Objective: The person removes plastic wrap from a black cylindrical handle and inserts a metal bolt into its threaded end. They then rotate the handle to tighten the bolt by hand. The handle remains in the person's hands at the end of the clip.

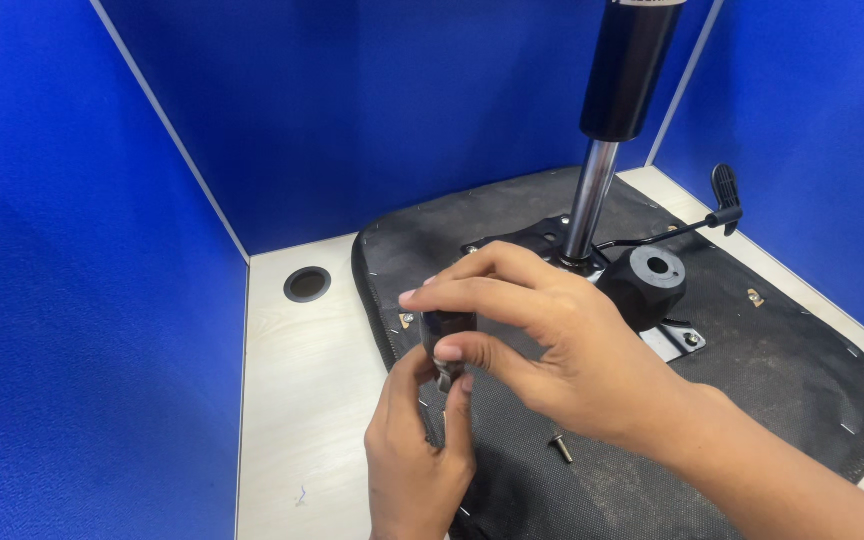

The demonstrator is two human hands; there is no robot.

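An upturned office chair seat, black fabric underside up, lies on a pale desk. A gas lift cylinder stands upright in the metal mechanism plate at its centre. My right hand grips a small dark cylindrical part between thumb and fingers. My left hand pinches the silver metal end under that part from below. A loose bolt lies on the seat just right of my hands.
A round black knob and a thin lever with a black paddle stick out of the mechanism. A cable hole sits in the desk at the back left. Blue partition walls enclose the desk on three sides.
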